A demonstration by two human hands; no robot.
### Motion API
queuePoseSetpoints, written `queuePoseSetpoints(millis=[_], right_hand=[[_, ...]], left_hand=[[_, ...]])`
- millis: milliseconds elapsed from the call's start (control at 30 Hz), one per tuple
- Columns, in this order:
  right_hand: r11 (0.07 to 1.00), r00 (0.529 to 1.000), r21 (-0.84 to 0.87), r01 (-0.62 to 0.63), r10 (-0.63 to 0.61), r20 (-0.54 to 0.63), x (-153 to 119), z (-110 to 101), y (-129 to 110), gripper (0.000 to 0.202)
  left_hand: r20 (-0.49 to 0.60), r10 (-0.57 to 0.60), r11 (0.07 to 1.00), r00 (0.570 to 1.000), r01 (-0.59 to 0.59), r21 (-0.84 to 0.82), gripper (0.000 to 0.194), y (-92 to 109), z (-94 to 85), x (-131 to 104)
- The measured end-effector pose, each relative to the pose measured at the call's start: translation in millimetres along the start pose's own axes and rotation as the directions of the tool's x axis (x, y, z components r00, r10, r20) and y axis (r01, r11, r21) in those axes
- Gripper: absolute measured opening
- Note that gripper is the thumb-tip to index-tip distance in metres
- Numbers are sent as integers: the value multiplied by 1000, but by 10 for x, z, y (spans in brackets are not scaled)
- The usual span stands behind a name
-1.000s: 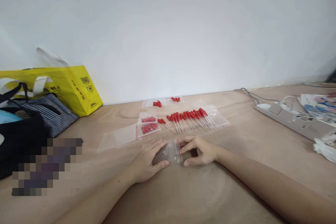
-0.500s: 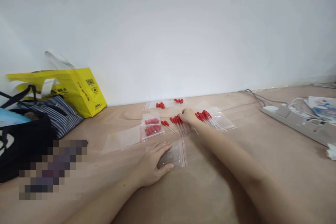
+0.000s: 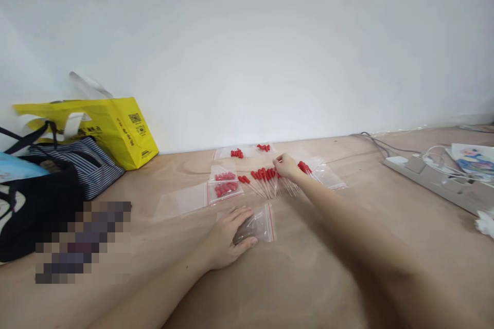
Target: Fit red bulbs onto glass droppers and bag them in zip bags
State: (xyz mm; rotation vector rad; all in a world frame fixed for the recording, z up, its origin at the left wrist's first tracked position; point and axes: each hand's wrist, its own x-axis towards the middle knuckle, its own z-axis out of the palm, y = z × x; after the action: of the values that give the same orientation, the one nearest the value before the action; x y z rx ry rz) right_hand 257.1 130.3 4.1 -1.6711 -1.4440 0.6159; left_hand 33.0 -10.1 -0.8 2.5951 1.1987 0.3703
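Observation:
My left hand (image 3: 230,234) lies flat with its fingers spread, resting on a clear zip bag (image 3: 259,224) with a red seal line. Farther off, my right hand (image 3: 286,165) pinches a dropper (image 3: 275,185) with a thin clear stem; my fingers partly cover its top end. Left of that hand, several droppers with red bulbs (image 3: 263,174) lie fanned out in a row. To its right are more red-bulbed droppers (image 3: 304,167), partly hidden by my wrist, beside another clear bag (image 3: 330,177).
Small bags of red bulbs (image 3: 226,188) lie left of the row, and loose red bulbs (image 3: 236,153) sit on plastic near the wall. A yellow bag (image 3: 135,133) and a striped pouch (image 3: 94,164) stand at left. At right lies a power strip (image 3: 424,180) with cables.
Some droppers that lay to the right of my right hand now lie in the left row or under the hand. My right hand has shifted slightly right; my left hand stays on the bag.

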Motion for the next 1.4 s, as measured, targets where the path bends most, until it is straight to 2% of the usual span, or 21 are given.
queuePoseSetpoints(millis=[200, 267, 333, 500, 667, 733, 800, 867, 933, 1100, 1267, 1400], right_hand=[[963, 996, 270, 25, -2, -86, -588, -323, 265, 12], [882, 994, 470, 39, 12, -104, -786, -360, 331, 17], [801, 994, 599, 16, 54, -98, -920, -366, 358, 23], [711, 994, 702, -46, 105, -41, -1052, -319, 316, 31], [622, 988, 771, -135, 27, 151, -1198, -234, 270, 39], [643, 964, 749, -160, -61, 259, -1260, -212, 257, 40], [725, 923, 672, -153, -138, 359, -1305, -200, 244, 38], [811, 885, 575, -108, -185, 428, -1330, -188, 225, 34], [856, 852, 514, -54, -229, 471, -1342, -165, 201, 28], [840, 762, 541, 53, -384, 521, -1345, -98, 156, 15], [862, 759, 504, 58, -366, 538, -1273, -140, 218, 13], [888, 748, 455, 57, -340, 570, -1249, -175, 249, 17]], left_hand=[[-22, -4, 1000, 1000, 4, 5, 51, 23, 32, 31], [-30, -3, 1000, 1000, 3, 0, 50, 47, 45, 50], [-36, -9, 1000, 999, 9, -10, 50, 73, 55, 67], [-34, -22, 1000, 999, 21, -14, 50, 116, 51, 79], [-34, -43, 999, 998, 43, -14, 51, 125, 51, 72], [-40, -54, 998, 998, 53, -28, 52, 122, 55, 70], [-44, -61, 997, 997, 59, -49, 53, 117, 58, 65], [-51, -59, 996, 997, 55, -70, 52, 112, 62, 59], [-59, -55, 995, 997, 50, -87, 53, 109, 67, 55], [-58, -40, 994, 998, 34, -103, 58, 90, 58, 51], [-37, 37, 997, 999, -40, -69, 66, -34, -4, -60], [24, 27, 997, 999, -25, -71, 66, -156, 2, -167]])
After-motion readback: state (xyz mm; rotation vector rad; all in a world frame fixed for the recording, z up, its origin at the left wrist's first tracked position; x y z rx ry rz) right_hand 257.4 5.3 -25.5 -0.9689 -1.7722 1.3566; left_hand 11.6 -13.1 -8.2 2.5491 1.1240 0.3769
